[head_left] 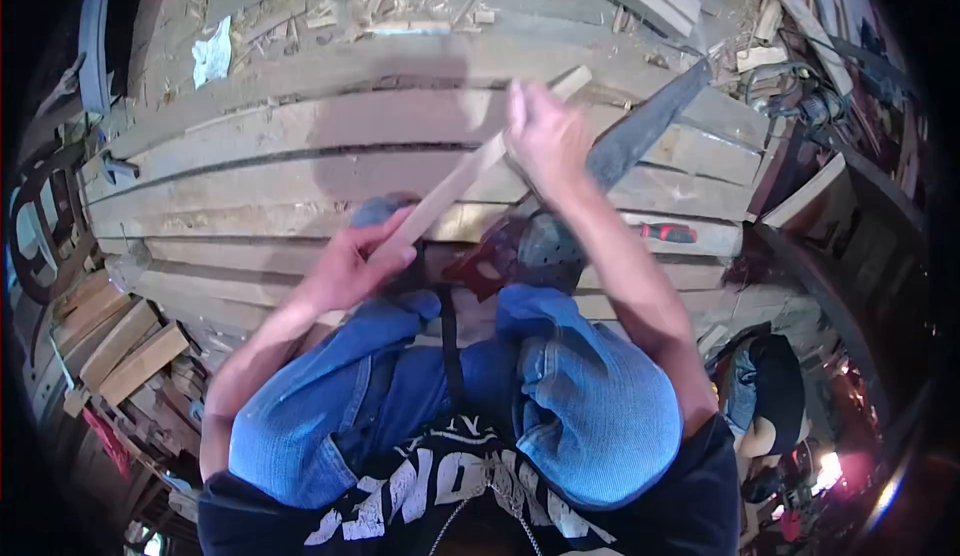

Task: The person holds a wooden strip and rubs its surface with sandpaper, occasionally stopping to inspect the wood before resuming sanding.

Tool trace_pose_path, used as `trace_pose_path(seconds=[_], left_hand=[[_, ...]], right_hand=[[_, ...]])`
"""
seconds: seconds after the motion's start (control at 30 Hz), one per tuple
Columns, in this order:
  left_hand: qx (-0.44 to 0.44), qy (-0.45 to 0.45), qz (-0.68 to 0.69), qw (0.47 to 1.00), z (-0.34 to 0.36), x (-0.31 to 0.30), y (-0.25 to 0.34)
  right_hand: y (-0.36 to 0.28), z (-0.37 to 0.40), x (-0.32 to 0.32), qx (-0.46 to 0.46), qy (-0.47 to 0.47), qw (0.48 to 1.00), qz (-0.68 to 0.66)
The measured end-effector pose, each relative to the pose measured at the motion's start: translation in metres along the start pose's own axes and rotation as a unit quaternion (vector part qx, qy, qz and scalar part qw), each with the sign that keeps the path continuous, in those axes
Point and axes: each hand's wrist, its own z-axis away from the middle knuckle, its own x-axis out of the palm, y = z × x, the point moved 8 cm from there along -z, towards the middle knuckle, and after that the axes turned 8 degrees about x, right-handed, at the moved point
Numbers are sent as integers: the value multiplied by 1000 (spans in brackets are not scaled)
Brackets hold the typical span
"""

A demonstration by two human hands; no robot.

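Head cam view: both my hands are busy with one skinny wood strip (455,184), which slants up and to the right above my knees (540,311). The fingers of my left hand (365,258) are curled around its near end, thumb on top. My right hand (550,144) is clenched around it further up, with the far tip poking out past my fist.

Hard to make out: my right fingers are kinda blurry, so I can't say exactly how each one sits. My left palm covers the near end of the strip. The saw (648,128) runs behind my right wrist and forearm, so the middle of it is cut off, and the picture goes black around the rim.

Room-wise, there's a wide stretch of planks (230,186) off to the left, up to the white scrap (212,53). The right's tighter: the saw blade is just beside my wrist, and a red-and-black tool (668,233) lies on the planks beyond my forearm. My knees sit close below the near end.
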Motion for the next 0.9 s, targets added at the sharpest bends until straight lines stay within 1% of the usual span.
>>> trace_pose_path(seconds=[0.03, 0.07, 0.1, 0.13, 0.2, 0.23, 0.27, 0.33, 0.37, 0.4, 0.43, 0.47, 0.5, 0.53, 0.57, 0.6, 0.67, 0.7, 0.73, 0.8, 0.9], left_hand=[[-10, -1, 1, 1000, 2, 1, -4], [2, -5, -6, 1000, -1, 1, -2], [14, -6, -8, 1000, -1, 3, 0], [21, -5, -16, 1000, -2, -2, 1], [12, -20, -42, 999, -1, -2, -4], [11, -10, -19, 1000, -1, -2, -3], [4, -11, -19, 1000, 1, 1, -3], [-1, -8, -24, 1000, 0, 0, 1], [-3, -10, -23, 1000, 2, 1, -3], [9, -14, -31, 999, -1, -2, -6], [18, -14, -34, 999, -3, -1, -4], [19, -8, -32, 999, -4, -2, -1], [-4, -7, -19, 1000, -3, -1, 3], [-32, -9, -5, 999, 0, 1, 2], [-38, -12, -8, 999, 2, 0, -2], [-25, -14, -20, 999, 2, 0, -4], [2, -15, -36, 999, -3, -2, -4], [5, -12, -33, 999, -4, -1, -5], [3, -9, -33, 999, -3, -1, -7], [-5, -13, -30, 999, 0, -1, -4], [0, -15, -24, 1000, 2, 3, 0]], right_hand=[[33, -20, 3, 68, -24, 995, 63], [58, -30, 8, 136, -43, 982, 127], [51, -29, -1, 114, 28, 986, 118], [41, -21, 2, 114, 38, 986, 113], [1, 12, 2, 2, 32, 999, 29], [-3, 14, 2, -13, -5, 1000, 5], [8, 5, 1, -9, -11, 1000, 2], [43, -24, 1, 78, 12, 992, 97], [40, -18, 4, 83, 4, 994, 77], [20, -4, 4, 50, 15, 995, 84], [14, 2, 4, 44, 17, 995, 85], [5, 8, 5, 10, 11, 999, 41], [-1, 15, 7, -17, 4, 1000, -2], [16, -2, 8, 20, -19, 999, 20], [25, -18, 7, 43, -3, 997, 68], [31, -26, 3, 62, 11, 991, 117], [10, 1, 9, 42, -16, 999, 15], [-10, 21, 15, 20, -74, 997, -11], [-6, 11, 18, 14, -75, 997, -14], [5, -1, 10, -37, 19, 998, 43], [13, -11, 9, 9, 13, 997, 77]])
